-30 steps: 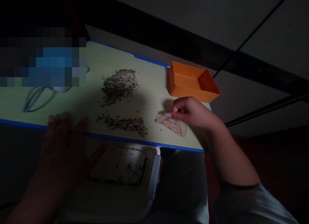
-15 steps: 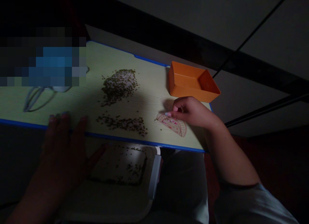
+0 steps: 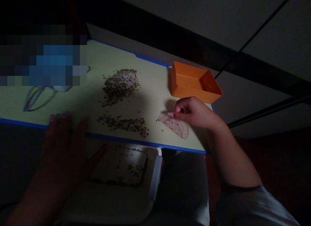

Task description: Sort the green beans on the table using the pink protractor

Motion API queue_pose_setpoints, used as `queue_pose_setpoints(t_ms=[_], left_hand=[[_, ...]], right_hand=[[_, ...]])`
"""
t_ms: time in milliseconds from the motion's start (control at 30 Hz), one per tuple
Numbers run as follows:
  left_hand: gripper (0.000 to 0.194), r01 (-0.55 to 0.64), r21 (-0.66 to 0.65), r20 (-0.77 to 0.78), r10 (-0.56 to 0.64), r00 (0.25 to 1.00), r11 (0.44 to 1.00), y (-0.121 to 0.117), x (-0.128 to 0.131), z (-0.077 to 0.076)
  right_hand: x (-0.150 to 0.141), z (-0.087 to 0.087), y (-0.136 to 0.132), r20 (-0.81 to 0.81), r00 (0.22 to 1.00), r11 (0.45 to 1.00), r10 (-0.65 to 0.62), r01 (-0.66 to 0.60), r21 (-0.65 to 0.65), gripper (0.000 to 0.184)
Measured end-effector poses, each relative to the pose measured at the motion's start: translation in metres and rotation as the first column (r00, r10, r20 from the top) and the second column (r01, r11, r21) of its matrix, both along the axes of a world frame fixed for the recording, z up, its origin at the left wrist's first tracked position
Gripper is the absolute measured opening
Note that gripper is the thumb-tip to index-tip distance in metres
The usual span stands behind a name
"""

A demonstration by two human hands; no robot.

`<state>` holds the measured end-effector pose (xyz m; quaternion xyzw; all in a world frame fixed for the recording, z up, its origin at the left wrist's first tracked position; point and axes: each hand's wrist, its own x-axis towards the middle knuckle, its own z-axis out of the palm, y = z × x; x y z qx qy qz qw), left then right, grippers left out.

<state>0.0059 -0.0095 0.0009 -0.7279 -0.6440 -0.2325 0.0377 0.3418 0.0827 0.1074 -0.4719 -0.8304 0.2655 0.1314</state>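
At the table's front edge, my left hand point(image 3: 66, 148) is open, its fingers spread and the fingertips over the tabletop. It is in deep shadow and holds nothing I can see. My right hand point(image 3: 194, 112) is closed, with fingers curled and the thumb stretched toward them, over a clear protractor point(image 3: 176, 126) with pink markings. Whether it touches the protractor, or what its fingers hold, is hidden. Between the hands lie a heap of small dark and pale grains point(image 3: 121, 85) and a thinner strip of grains point(image 3: 123, 124) near the edge.
An orange box point(image 3: 194, 83) stands at the back right of the blue-edged table point(image 3: 155, 89). Below the front edge is a pale tray point(image 3: 121, 162) with scattered dark grains. A grey cord loop point(image 3: 32, 98) lies at left, beside a blurred-out area.
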Motion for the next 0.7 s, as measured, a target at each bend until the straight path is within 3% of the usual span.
queue_pose_setpoints(t_ms=[467, 700], left_hand=[[0.084, 0.002, -0.014, 0.008, -0.002, 1.0, 1.0, -0.0012, -0.0007, -0.0004], [0.084, -0.027, -0.024, 0.007, 0.027, 1.0, 0.999, -0.0022, 0.0009, 0.0016]], right_hand=[[-0.0063, -0.005, -0.0003, -0.027, 1.0, 1.0, -0.013, 0.013, -0.003, 0.03], [-0.0057, -0.0057, -0.0009, -0.118, 0.993, 0.998, 0.015, -0.022, -0.062, 0.036]])
